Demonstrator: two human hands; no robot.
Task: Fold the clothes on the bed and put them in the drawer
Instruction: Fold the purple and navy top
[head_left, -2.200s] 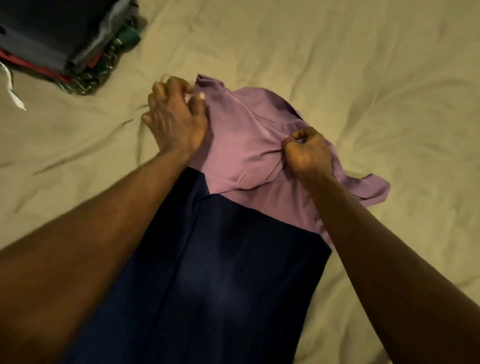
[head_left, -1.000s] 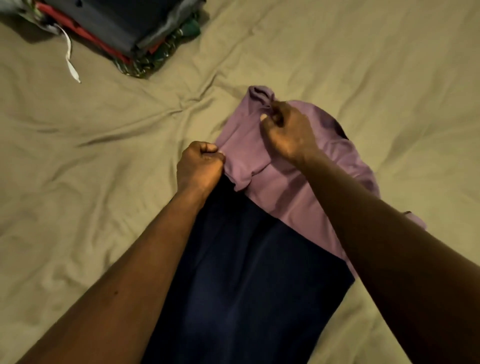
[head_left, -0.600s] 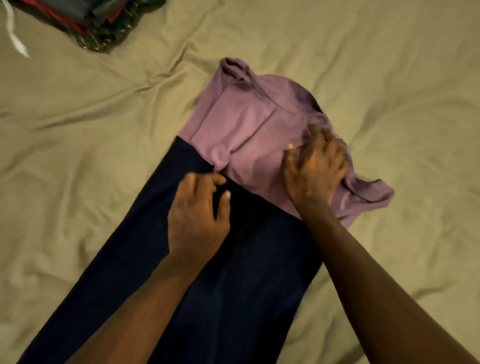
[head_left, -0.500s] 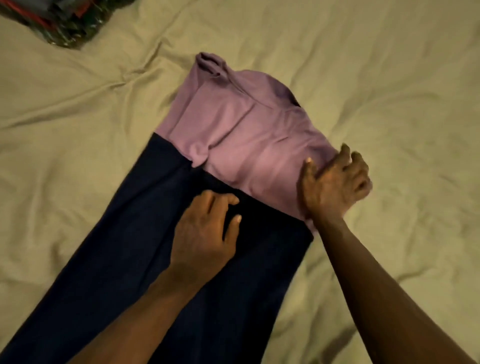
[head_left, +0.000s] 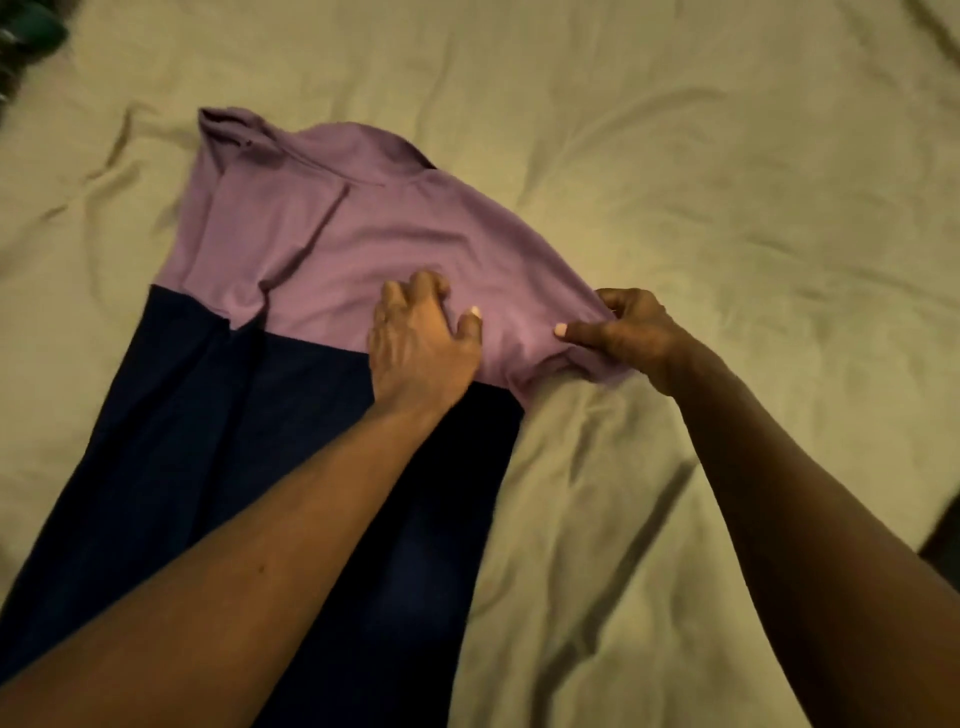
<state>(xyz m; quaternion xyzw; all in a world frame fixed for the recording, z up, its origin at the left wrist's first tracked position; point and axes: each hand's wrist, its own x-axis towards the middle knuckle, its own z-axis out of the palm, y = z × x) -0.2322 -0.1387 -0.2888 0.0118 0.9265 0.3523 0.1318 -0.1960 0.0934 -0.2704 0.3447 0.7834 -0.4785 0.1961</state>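
Note:
A garment with a purple top part (head_left: 332, 228) and a navy lower part (head_left: 208, 447) lies spread on the bed, running from the upper left down to the lower left. My left hand (head_left: 421, 343) rests on it with spread fingers, pressing where purple meets navy. My right hand (head_left: 631, 332) grips the purple fabric at the garment's right edge, thumb over the cloth and fingers curled under it.
The wrinkled olive-beige bed sheet (head_left: 701, 171) fills the view around the garment. A sliver of a dark pile of clothes (head_left: 23, 31) shows at the top left corner. A dark patch at the right edge (head_left: 940, 551) marks the bed's side.
My left hand slid up from the navy part onto the purple seam area. My right hand went from lying on the right edge to gripping the purple fabric there. The view shifted right.

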